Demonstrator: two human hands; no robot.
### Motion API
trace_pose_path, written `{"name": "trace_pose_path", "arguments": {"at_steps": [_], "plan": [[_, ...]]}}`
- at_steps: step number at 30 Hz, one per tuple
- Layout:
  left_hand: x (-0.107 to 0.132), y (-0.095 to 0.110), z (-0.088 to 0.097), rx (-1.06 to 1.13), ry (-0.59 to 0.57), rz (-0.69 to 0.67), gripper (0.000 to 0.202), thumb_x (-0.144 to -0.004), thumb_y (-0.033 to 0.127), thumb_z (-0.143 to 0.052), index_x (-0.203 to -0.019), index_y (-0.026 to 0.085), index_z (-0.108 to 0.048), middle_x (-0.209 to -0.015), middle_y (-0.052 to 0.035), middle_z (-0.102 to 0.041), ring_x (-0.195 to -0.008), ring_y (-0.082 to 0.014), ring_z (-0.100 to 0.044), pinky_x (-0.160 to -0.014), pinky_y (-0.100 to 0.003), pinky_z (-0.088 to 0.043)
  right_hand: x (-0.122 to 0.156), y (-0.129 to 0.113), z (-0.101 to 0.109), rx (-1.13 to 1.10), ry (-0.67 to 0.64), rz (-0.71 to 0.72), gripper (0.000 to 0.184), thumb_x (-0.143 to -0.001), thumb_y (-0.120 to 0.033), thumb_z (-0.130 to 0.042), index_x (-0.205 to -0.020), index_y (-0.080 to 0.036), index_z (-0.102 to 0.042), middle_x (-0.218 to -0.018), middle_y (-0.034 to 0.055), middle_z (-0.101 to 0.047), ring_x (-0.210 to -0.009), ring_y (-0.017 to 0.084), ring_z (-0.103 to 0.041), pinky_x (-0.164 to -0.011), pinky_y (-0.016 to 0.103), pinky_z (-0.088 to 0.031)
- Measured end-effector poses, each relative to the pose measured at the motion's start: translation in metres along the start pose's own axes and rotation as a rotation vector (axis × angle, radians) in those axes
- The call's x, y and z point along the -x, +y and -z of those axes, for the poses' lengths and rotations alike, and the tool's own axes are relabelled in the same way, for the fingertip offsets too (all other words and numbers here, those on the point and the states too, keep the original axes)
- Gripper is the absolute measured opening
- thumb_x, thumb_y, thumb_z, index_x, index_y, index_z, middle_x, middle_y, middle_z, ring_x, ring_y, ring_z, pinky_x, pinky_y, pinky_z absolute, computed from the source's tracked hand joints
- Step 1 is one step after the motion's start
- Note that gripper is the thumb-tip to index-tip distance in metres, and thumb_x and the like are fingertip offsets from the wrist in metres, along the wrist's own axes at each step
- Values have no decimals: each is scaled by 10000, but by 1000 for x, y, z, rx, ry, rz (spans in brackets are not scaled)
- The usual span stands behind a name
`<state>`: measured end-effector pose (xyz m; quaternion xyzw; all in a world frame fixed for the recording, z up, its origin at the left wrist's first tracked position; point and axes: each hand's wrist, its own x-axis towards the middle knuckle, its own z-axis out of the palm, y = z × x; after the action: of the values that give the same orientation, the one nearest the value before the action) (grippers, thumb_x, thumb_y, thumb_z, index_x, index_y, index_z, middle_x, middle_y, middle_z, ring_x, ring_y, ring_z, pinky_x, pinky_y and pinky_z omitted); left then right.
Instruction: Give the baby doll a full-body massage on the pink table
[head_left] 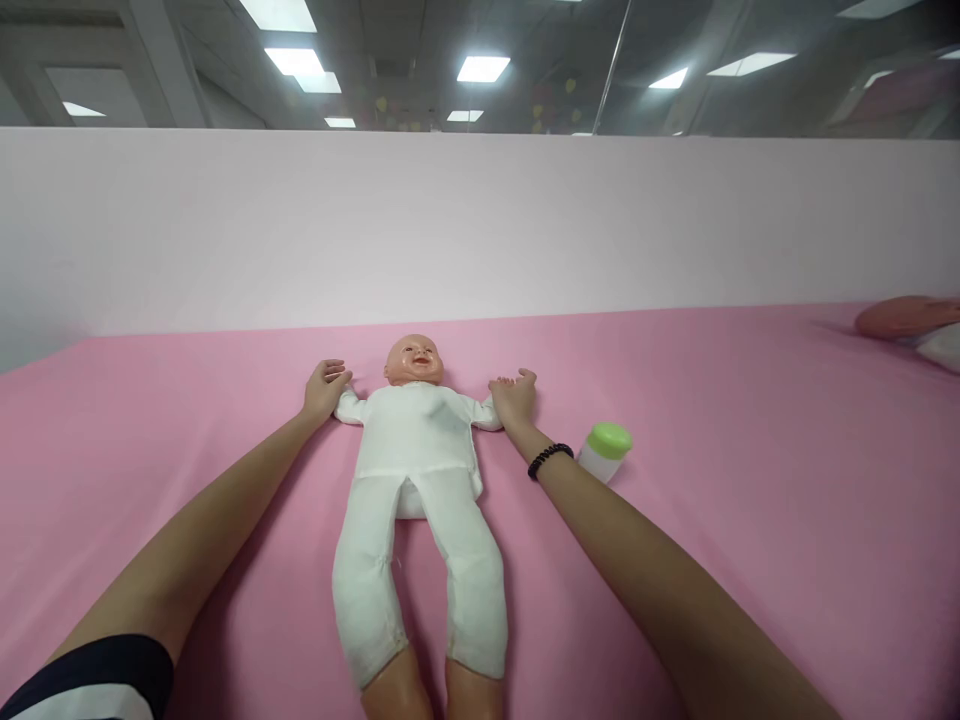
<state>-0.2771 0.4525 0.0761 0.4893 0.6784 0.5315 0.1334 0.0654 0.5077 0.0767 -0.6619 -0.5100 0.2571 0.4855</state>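
A baby doll (409, 445) in a white cloth suit lies on its back on a pink sheet (712, 560), with its vinyl head at the far end and its bare feet toward me. My left hand (326, 390) lies at the end of the doll's outstretched arm, touching its sleeve and small hand. On the other side, my right hand (514, 397) covers the end of the doll's other arm. A small bottle with a green cap (606, 450) stands just beyond my right wrist, not touching it.
A black beaded bracelet (550, 460) circles my right wrist. A dark-and-white sleeve (82, 690) shows at the lower left. A pale pink wall (450, 230) rises behind the sheet, and a pink cushion (907, 317) lies at the far right.
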Motion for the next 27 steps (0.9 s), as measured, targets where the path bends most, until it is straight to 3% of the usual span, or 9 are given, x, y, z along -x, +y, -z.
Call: {"name": "trace_pose_path", "arguments": {"at_steps": [4,7,9,11,14,18,22,25,27], "plan": [[23,6,24,-188,109,-3,490,-748,291,-554,-1224,178,-570,-1311,-115,-633,-1113,-256,-629,-958,-387,-504,15,5,17,-26,118,-78,731,-841,-228,-559,-1464,-17,-241,-1313,222,-551,-1126,203,-629,-922,270,-528],[45,9,50,-399,133,-2,330,-782,299,-543,-1080,188,-632,-1146,-123,-693,-1074,-323,-624,-1076,-538,-361,29,7,33,38,144,-56,710,-849,-179,-499,-1490,-40,-231,-1432,247,-427,-1197,205,-581,-977,286,-495],[61,15,64,-534,89,17,219,-821,316,-515,-901,170,-657,-973,-152,-713,-1043,-377,-624,-1080,-600,-296,38,8,43,115,107,-13,636,-826,-190,-530,-1437,-95,-383,-1467,221,-395,-1304,254,-493,-1077,353,-424],[79,26,73,-644,33,42,250,-854,328,-482,-820,149,-654,-927,-198,-707,-1050,-431,-613,-1036,-624,-312,47,9,53,196,40,27,468,-814,-231,-569,-1269,-124,-565,-1417,197,-457,-1381,313,-393,-1165,442,-306],[112,57,78,-769,22,57,335,-869,352,-500,-1010,93,-658,-1177,-295,-648,-1193,-507,-530,-1026,-661,-298,64,12,66,279,-16,36,392,-860,-300,-554,-1182,-88,-627,-1376,234,-493,-1424,377,-307,-1195,541,-189],[185,119,75,-857,-3,30,731,-798,609,-636,-1270,56,-560,-1416,-338,-491,-1339,-540,-396,-1073,-669,-274,91,16,83,309,5,8,671,-933,-409,-498,-1471,-21,-397,-1553,318,-261,-1487,427,-192,-1186,565,-193],[289,171,70,-800,-343,100,920,-699,842,-586,-1175,56,-617,-1134,-316,-652,-1090,-510,-605,-953,-566,-435,107,16,97,299,-28,-72,849,-978,-484,-415,-1572,53,-134,-1583,374,-150,-1496,444,-216,-1177,577,-238],[357,186,73,-833,-316,45,906,-702,848,-549,-1141,59,-627,-1129,-338,-636,-1105,-530,-581,-912,-580,-442,112,12,109,294,-35,-91,885,-974,-456,-443,-1545,129,-105,-1551,414,-185,-1497,450,-221,-1200,581,-195],[384,188,78,-831,-272,51,829,-742,776,-547,-1156,61,-613,-1181,-343,-614,-1126,-532,-562,-892,-594,-443,113,10,117,275,-37,-69,867,-941,-419,-524,-1493,174,-216,-1491,439,-276,-1469,470,-264,-1199,583,-192]]}}
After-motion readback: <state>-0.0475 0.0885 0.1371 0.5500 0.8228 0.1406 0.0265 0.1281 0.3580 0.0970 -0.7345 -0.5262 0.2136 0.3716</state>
